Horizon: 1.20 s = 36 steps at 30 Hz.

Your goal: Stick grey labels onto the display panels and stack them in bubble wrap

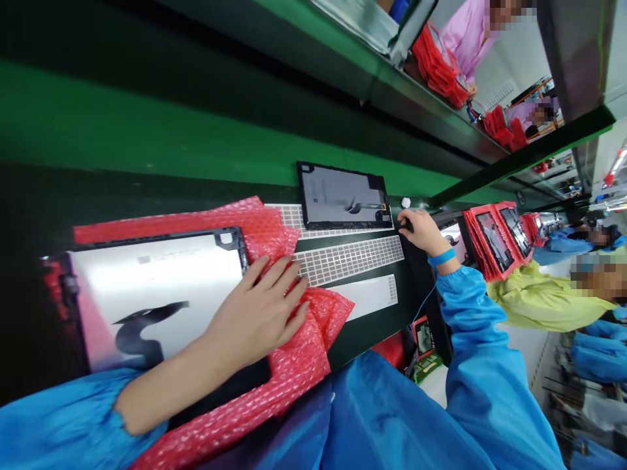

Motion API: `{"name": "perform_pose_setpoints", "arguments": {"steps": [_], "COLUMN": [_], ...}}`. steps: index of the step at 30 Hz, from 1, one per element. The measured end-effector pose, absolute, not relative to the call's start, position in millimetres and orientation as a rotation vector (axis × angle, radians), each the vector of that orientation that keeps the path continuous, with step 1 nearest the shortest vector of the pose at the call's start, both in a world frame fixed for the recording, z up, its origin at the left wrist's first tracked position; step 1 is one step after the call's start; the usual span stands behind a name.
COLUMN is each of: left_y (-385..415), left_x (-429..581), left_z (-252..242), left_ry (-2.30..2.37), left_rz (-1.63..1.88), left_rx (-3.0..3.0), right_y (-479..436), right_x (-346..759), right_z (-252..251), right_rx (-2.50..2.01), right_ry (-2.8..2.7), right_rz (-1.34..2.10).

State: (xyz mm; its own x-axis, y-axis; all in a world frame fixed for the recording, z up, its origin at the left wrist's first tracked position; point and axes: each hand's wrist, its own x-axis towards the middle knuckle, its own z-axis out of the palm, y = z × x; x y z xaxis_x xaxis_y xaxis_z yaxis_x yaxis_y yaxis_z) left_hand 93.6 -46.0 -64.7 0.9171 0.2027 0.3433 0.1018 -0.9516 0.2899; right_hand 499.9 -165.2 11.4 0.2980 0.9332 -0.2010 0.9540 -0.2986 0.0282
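Observation:
My left hand (pixel 259 310) lies spread and flat over the corner of a tablet-sized panel with a silvery back (pixel 161 274) and the red bubble wrap (pixel 304 339) around it. At the far right of the green bench, my right hand (pixel 424 232) has its fingers curled together around a small dark thing that I cannot make out. A blue wristband (pixel 441 256) circles that wrist. Left of those fingers, a grey-backed panel in a black frame (pixel 337 196) rests partly on a sheet of small labels (pixel 360 258). A mostly bare white label sheet (pixel 367 297) lies nearer my body.
A crumpled white scrap (pixel 405 203) lies near my right hand. Beyond it stand several red-wrapped panels (pixel 490 241). A green ledge (pixel 220 140) runs along the back, with a raised shelf (pixel 416 98) above. Co-workers in blue, pink and yellow-green clothing (pixel 548 297) are farther off.

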Motion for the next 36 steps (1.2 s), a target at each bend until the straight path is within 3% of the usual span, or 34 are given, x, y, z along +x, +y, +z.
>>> {"name": "perform_pose_setpoints", "arguments": {"steps": [20, 27, 36], "left_y": [-45, -47, -49], "left_x": [102, 104, 104], "left_z": [-59, -53, -47], "left_ry": [0.115, 0.249, 0.282], "left_rz": [0.335, 0.381, 0.302], "left_rx": [2.963, 2.903, 2.898], "right_y": [-163, -183, -231], "right_x": [501, 418, 384], "right_z": [14, -21, -62], "right_rx": [2.473, 2.402, 2.858], "right_ry": [1.77, 2.077, 1.887], "right_rz": [-0.152, -0.022, -0.042]}}
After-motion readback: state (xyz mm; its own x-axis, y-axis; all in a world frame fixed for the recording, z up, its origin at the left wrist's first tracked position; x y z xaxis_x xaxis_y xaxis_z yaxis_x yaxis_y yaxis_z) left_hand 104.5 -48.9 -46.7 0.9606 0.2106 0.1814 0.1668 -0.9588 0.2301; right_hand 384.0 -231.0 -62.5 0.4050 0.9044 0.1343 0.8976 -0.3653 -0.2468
